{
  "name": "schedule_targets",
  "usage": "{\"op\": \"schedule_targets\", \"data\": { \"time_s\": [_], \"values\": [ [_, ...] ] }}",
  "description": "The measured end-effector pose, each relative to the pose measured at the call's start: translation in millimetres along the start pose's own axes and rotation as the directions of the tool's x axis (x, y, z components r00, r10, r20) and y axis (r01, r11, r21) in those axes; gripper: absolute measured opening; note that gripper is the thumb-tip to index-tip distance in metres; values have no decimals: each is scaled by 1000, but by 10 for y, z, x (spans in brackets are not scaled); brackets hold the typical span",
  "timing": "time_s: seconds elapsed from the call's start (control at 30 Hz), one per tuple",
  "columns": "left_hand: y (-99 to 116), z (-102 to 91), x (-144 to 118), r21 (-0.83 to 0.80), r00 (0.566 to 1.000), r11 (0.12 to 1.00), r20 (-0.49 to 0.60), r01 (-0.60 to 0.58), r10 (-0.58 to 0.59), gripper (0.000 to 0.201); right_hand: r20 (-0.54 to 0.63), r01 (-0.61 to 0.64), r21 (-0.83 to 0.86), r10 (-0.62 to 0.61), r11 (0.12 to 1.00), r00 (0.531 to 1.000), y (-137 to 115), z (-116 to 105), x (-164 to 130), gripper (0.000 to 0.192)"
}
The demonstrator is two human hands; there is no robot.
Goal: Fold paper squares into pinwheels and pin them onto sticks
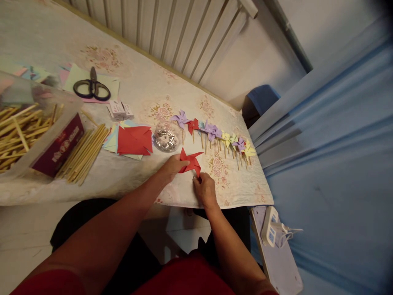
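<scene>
Head view: both bare hands work at the near edge of the table (129, 180), which is covered with a pale flowered cloth. The left hand (173, 166) lies on the cloth with its fingers closed onto the left side of a red paper pinwheel (190, 161); thumb and fingertips pinch the paper there. The right hand (205, 189) sits just below the pinwheel, fingers curled, tips touching its lower point; whether it truly grips the paper or only presses on it cannot be told. The pinwheel lies flat on the cloth between the two hands, near the table's front edge, no stick visible on it. Just behind it stands a small clear tub of silvery bits (166, 138). To the right of the tub, a row of finished pinwheels on sticks (215, 137) lies in a line across the cloth: purple, red, yellow, pale green. To the left of the tub, a stack of cut paper squares (132, 140), red on top, pastel sheets beneath. Further left, a bundle of loose wooden sticks (82, 153) rests on the table beside a clear plastic box (39, 123) with a dark red label, holding more sticks. Behind these, black-handled scissors (92, 87) lie on pale sheets of paper, and a small pack of white cards (120, 110) sits close by. Off the table's right end, a white power strip (270, 229) with a plug in it rests on a low surface beside a blue curtain (337, 135).
</scene>
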State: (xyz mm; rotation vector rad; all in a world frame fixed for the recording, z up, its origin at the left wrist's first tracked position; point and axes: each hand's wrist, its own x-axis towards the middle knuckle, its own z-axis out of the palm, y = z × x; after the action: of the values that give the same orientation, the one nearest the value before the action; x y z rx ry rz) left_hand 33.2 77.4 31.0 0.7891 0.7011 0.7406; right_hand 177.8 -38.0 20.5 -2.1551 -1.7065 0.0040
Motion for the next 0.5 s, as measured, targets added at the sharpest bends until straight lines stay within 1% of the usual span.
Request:
{"op": "schedule_targets", "data": {
  "time_s": [0.13,0.23,0.3,0.4,0.5],
  "values": [
    [-27,-12,30,11,1000,1000,-9,-17,17,31,19,20,-31,-19,999,1000,-45,39,6,16],
    [-46,-24,46,0,1000,1000,9,-20,20,32,32,29,-30,-28,999,999,-47,56,14,17],
    [-50,-31,49,-11,1000,1000,21,-17,18,29,13,23,-20,-23,1000,1000,-38,72,0,16],
    [-46,-38,45,-23,999,1000,30,-17,17,26,-50,29,20,-28,999,998,-18,103,-55,16],
    [-44,-41,42,-23,1000,1000,21,-18,19,28,-98,103,86,-94,991,991,3,130,-111,16]
  ]
}}
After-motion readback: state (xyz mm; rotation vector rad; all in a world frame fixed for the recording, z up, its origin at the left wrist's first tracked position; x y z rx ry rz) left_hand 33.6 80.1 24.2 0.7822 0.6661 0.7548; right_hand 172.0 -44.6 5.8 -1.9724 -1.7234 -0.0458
